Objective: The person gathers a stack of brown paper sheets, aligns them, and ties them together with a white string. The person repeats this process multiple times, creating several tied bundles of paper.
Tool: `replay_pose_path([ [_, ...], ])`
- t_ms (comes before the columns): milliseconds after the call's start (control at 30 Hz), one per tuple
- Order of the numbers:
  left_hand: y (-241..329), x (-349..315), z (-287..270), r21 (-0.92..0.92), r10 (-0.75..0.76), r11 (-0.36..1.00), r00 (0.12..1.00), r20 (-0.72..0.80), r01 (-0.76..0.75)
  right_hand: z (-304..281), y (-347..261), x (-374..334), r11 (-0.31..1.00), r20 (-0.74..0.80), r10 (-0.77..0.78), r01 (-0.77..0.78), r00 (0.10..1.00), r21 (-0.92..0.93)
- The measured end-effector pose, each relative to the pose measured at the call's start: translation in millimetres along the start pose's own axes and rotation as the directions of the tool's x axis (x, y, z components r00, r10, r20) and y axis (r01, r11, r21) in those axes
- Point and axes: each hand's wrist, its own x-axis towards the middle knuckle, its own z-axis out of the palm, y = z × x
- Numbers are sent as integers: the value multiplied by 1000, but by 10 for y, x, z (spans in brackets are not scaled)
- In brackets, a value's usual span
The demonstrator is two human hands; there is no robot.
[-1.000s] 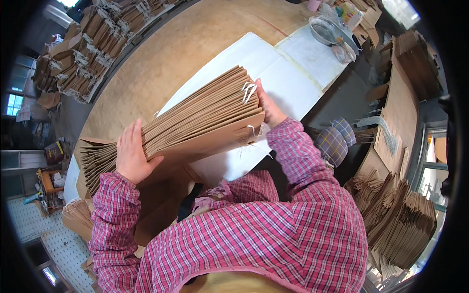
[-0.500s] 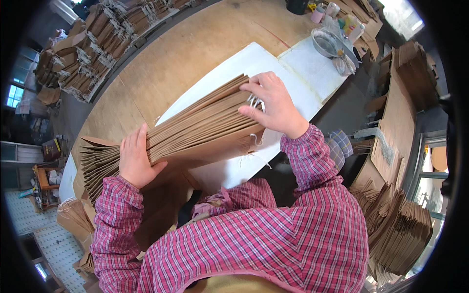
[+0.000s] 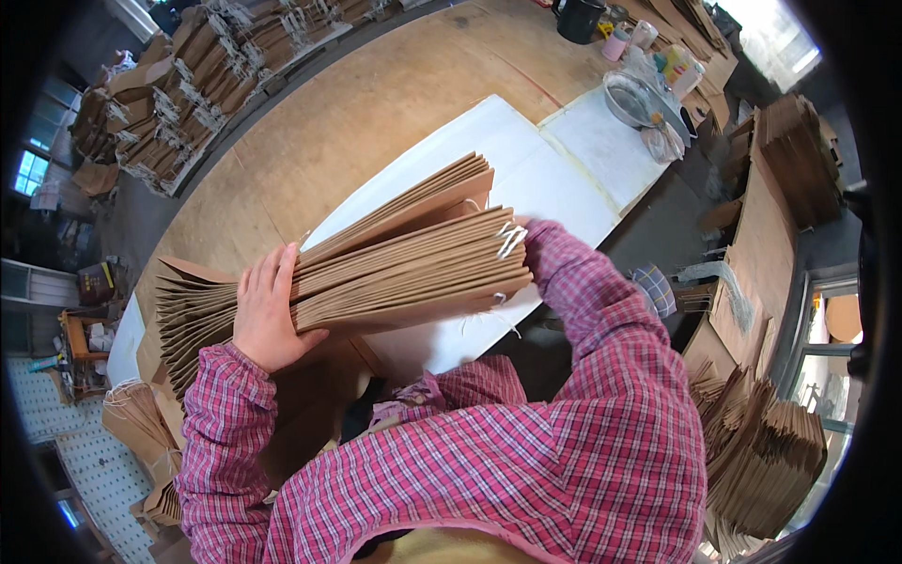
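Note:
A thick stack of folded brown paper bags (image 3: 404,268) lies slantwise in front of me. My left hand (image 3: 268,310) grips it near its left end, fingers over the far side and thumb on the near side. At the right end the stack splits: a thinner far bundle (image 3: 442,188) stands apart from the thicker near part. White string handles (image 3: 509,242) stick out of the near part's right end. My right hand (image 3: 523,222) is at that end, almost wholly hidden behind the bags and my sleeve; its fingers do not show.
White sheets (image 3: 498,132) cover part of the wooden table (image 3: 357,122). A metal bowl (image 3: 628,99), a black mug (image 3: 579,19) and bottles stand at the far right. More brown bags are piled at the far left (image 3: 188,85) and at the lower right (image 3: 766,451).
My right hand has gone from the top of the stack's right end down behind it. A gap has opened between the far bundle and the rest. My left hand keeps its grip.

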Motion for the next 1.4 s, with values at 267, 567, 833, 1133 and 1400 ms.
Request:
replay_pose_path([
  [267,-14,26,9,8,19,1000,999,28,-19,-141,435,12,980,-162,-75,43,984,-194],
  [567,-14,56,8,-19,24,1000,1000,-12,-24,422,-443,-985,397,-248,-915,597,319,-697],
  [833,-7,68,7,-6,32,999,999,-23,-32,676,-520,-1219,262,-148,-960,585,236,-768],
  [1133,17,67,-7,-5,32,999,999,-6,-32,-15,-340,-429,962,-25,-218,219,976,163],
  [1400,-11,78,3,-18,15,1000,1000,-15,-15,-475,420,274,986,-100,-132,120,986,-117],
])
